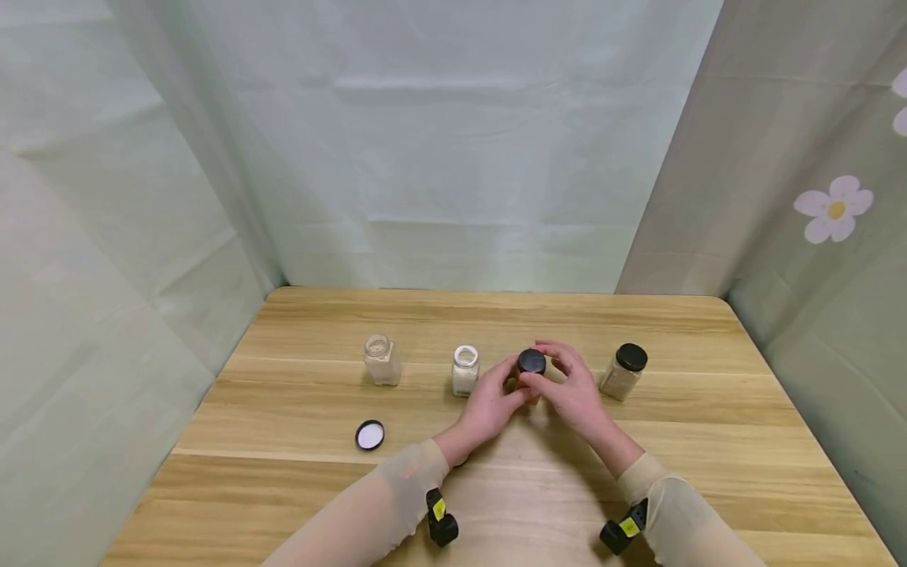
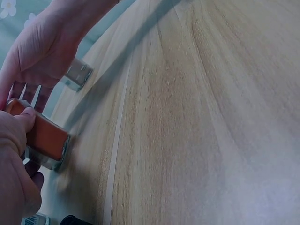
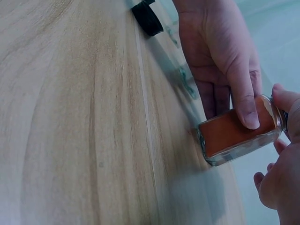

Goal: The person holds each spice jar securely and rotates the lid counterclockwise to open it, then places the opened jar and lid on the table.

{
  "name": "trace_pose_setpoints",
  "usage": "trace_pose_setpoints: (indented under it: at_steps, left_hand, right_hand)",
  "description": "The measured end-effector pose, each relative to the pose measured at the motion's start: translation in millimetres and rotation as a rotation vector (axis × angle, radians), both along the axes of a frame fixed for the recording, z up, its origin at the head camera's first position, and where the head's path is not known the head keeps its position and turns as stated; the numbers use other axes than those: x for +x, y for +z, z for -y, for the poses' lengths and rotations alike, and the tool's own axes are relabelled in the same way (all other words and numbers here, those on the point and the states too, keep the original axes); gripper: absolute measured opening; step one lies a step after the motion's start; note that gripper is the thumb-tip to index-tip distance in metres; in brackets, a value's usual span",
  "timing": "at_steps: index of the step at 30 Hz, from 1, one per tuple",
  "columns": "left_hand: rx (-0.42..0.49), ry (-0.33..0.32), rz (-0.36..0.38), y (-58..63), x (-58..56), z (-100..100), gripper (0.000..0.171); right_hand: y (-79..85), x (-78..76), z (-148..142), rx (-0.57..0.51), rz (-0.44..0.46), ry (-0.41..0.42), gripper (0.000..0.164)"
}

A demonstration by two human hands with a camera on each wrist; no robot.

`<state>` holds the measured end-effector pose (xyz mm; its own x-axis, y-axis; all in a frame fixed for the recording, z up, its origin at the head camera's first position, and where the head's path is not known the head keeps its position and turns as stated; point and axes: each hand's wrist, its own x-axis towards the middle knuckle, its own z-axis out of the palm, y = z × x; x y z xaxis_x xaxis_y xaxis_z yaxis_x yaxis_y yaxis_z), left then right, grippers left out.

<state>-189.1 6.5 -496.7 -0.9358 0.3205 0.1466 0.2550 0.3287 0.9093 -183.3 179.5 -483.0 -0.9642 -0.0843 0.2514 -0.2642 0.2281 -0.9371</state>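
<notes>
A square glass jar of orange-red powder [image 3: 234,133] with a black screw lid [image 1: 531,361] is between both hands. My left hand [image 1: 492,402] holds the jar's body, its thumb [image 3: 247,112] lying along one flat side. At the top, my right hand [image 1: 575,391] grips around the lid with thumb and fingers. The jar's base is close over the wooden table [image 3: 70,140], tilted in the wrist views. Just left of the left hand stands an uncapped jar with pale contents [image 1: 464,372]. To the right of the right hand is a black-lidded jar [image 1: 623,372].
Farther left stands another uncapped jar with beige contents [image 1: 383,362]. In front of it a black lid [image 1: 370,435] lies with its white inside up. A second round piece is mostly hidden under the left forearm. Pale curtains [image 1: 439,157] hang along the table's back and sides.
</notes>
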Motion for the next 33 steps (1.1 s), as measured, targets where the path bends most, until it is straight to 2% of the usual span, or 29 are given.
trace_pose_setpoints:
  at_steps: [10,12,14,18,21,29,33]
  left_hand:
    - [-0.034,-0.015,-0.047,-1.2,-1.6,2,0.050]
    - [-0.042,-0.013,-0.048,-0.6,-1.5,2,0.051]
    - [-0.047,-0.012,-0.045,0.6,-1.0,2,0.050]
    - [-0.052,-0.013,-0.043,2.3,-0.7,2,0.049]
    - [-0.049,-0.023,-0.044,1.9,-1.3,3,0.046]
    - [-0.074,-0.037,-0.057,3.7,-1.3,3,0.050]
    - [-0.080,-0.038,-0.047,4.1,-1.9,3,0.053]
  right_hand:
    - [2.8,-0.2,-5,0.079,-0.006,0.041,0.044]
    - [3.6,0.2,-5,0.085,-0.003,0.049,0.045]
    - [11.3,4.1,-3,0.092,0.005,0.057,0.044]
    - [11.6,3.1,-4,0.095,0.005,0.082,0.042]
    - [3.1,-3.0,-9,0.086,-0.013,0.119,0.040]
    - [1.6,-6.1,-18,0.073,-0.003,0.252,0.037]
    - [2.0,-6.2,-18,0.072,0.007,0.271,0.042]
